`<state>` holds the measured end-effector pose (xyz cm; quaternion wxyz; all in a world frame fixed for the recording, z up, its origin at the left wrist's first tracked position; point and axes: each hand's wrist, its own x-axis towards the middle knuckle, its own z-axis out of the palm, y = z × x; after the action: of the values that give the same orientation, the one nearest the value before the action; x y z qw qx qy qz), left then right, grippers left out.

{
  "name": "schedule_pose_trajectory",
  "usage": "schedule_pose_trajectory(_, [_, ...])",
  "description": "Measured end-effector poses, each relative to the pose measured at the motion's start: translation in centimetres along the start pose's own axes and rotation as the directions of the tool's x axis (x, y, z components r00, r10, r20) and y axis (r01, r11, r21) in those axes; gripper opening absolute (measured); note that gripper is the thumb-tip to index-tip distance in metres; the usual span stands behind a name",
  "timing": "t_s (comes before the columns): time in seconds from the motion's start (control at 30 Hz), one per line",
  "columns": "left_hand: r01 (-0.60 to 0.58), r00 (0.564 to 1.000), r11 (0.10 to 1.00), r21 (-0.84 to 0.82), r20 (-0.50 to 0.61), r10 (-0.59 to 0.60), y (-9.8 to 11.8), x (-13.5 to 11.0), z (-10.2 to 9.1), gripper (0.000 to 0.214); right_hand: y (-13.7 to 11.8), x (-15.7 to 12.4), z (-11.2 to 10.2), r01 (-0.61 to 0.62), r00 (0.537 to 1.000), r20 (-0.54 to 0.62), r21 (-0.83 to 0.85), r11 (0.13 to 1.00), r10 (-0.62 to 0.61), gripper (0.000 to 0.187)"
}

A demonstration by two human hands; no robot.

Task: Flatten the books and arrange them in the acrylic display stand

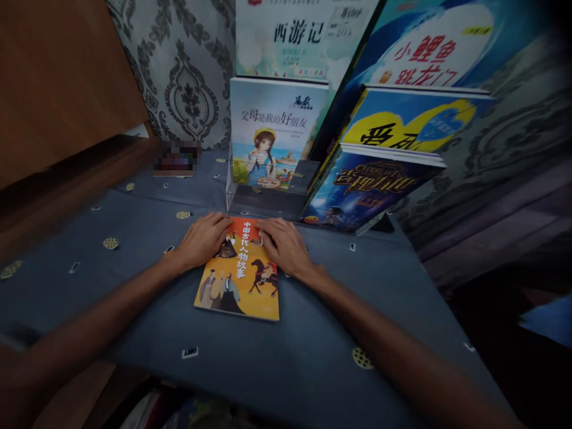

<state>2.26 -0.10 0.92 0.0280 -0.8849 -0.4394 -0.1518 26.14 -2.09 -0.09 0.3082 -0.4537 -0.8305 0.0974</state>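
Observation:
A yellow and orange paperback book [241, 292] lies face up on the table, with white Chinese characters down its cover and pictures of robed figures and a horse. My left hand [208, 235] grips its upper left side, fingers curled over the edge. At the upper right side, my right hand [286, 241] does the same, its fingertips on the orange top of the cover. Parts of both thumbs and the book's underside are hidden. Just beyond my hands, a clear stand [263, 201] holds several upright books.
On the stand, a light blue book [277, 137] is at the left and a dark blue book [370, 190] at the right, with taller books behind. A small blurred item [175, 161] lies at the back left. Patterned grey-blue cloth [147, 286] covers the table. A wooden panel [67, 89] borders the left.

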Motion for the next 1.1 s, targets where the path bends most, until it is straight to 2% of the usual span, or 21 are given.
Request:
schedule_pose_trajectory(0.1, [0.003, 1.0, 1.0, -0.02, 0.004, -0.003, 0.0, -0.1, 0.1, 0.033, 1.2, -0.3, 0.2, -0.049, 0.997, -0.062, 0.008, 0.999, 0.05, 0.031])
schedule_pose_trajectory(0.43, [-0.008, 0.999, 1.0, -0.011, -0.032, 0.007, -0.2, -0.1, 0.7, 0.036, 1.7, -0.6, 0.3, 0.003, 0.998, -0.068, 0.004, 1.0, -0.003, 0.032])
schedule_pose_trajectory(0.73, [-0.117, 0.993, 0.993, 0.01, -0.002, 0.117, -0.5, 0.2, 0.6, 0.036, 2.4, -1.5, 0.1, 0.027, 1.0, 0.014, 0.014, 1.0, -0.028, 0.036])
schedule_pose_trajectory(0.93, [-0.215, 0.976, 0.977, -0.001, 0.035, 0.215, -0.5, 0.5, 0.3, 0.048, 2.9, -1.8, 0.1, 0.036, 0.996, 0.086, 0.034, 0.999, -0.039, 0.046])
schedule_pose_trajectory(1.1, [-0.243, 0.965, 0.968, -0.059, 0.085, 0.248, 0.5, 0.9, 0.5, 0.051, 3.0, -2.0, 0.4, 0.033, 0.994, 0.1, 0.017, 0.999, -0.035, 0.049])
